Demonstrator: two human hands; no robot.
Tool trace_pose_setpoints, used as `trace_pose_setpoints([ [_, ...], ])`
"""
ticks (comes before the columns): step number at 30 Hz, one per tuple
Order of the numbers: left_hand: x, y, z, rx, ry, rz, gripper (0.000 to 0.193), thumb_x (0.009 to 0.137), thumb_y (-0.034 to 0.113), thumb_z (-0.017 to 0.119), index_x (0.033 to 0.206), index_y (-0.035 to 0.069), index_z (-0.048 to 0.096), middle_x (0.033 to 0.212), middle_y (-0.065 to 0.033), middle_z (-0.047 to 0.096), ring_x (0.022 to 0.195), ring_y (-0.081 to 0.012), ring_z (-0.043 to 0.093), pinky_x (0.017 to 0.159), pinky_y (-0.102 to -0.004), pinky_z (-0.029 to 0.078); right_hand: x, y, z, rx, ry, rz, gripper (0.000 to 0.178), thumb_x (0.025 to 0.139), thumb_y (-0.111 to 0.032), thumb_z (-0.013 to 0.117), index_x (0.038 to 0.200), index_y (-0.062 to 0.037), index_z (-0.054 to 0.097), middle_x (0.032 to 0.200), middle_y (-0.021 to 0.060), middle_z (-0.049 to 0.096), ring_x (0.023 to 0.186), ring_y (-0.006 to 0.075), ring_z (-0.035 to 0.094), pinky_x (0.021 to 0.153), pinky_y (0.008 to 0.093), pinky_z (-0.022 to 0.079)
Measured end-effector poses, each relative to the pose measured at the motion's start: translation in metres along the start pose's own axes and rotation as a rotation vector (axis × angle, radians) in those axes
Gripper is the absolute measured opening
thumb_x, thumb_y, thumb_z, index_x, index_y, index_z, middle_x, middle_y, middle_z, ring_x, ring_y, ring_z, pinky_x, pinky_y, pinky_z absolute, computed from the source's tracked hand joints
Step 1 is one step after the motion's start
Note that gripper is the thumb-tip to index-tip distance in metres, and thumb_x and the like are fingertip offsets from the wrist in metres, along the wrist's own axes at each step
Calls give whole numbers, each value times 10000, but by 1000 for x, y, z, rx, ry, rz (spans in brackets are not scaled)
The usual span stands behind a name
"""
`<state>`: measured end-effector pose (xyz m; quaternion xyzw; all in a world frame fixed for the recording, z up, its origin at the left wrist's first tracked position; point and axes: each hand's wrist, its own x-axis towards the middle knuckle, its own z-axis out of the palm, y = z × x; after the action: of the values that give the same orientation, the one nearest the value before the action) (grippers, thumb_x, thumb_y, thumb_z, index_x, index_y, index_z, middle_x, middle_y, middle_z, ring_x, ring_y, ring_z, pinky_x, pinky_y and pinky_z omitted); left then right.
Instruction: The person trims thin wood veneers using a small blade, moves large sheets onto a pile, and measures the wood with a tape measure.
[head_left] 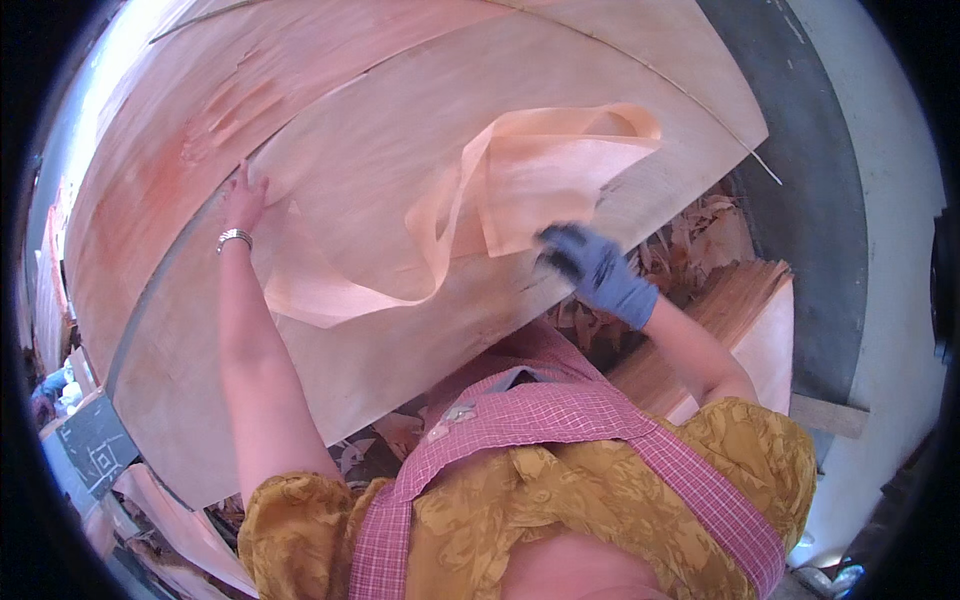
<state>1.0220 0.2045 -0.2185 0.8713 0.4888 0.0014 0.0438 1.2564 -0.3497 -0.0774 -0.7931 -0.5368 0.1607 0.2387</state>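
Though small, white marks (104, 462) on blue panel (84, 432); left hand (243, 203), grip apart, on veneer (345, 180); right hand (598, 268), grip unclear.

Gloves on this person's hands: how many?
1: a blue-grey glove on the right hand. The left hand is bare, with a band at the wrist.

curled strip (545, 185): pale peach. broad sheet (370, 150): beige. far left sheet (230, 110): pink, reddish patches. right glove (612, 288): grey-blue, black fingers. left wristband (234, 238): silver. near apron (535, 415): pink-red, pale grid check. shirt (455, 515): mustard, tonal motif.
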Motion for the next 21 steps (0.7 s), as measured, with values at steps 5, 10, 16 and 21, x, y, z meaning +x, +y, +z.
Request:
trace_pose_setpoints([
  [5,-67,115,-63,-136,378,207,432,908,400,612,1226,107,601,1226,-191,619,1087,-342,609,912,-455,481,-12,120,-67,-422,258,351,565,842,-206,728,1358,-133,511,1291,147,518,1086,346,602,861,405,541],
  [10,-260,278,-88,-469,112,861,552,684,280,815,1175,120,621,1224,-89,618,1150,-294,571,1050,-493,366,7,217,-108,-527,158,262,608,814,-242,737,1372,-189,501,1280,129,540,1083,326,619,843,433,544],
  [16,-255,318,-37,-184,253,785,245,829,177,686,1070,137,670,1121,-65,666,1132,-254,593,1110,-505,325,58,291,-166,-322,19,0,365,818,-213,731,1161,-136,631,1105,81,655,962,310,661,792,411,539],
  [21,-182,404,-145,-175,501,465,87,880,160,654,957,127,677,958,-35,694,927,-245,627,987,-425,416,147,331,-248,-358,236,-225,309,886,-226,665,1179,-131,637,1107,117,681,969,314,661,808,404,540],
])
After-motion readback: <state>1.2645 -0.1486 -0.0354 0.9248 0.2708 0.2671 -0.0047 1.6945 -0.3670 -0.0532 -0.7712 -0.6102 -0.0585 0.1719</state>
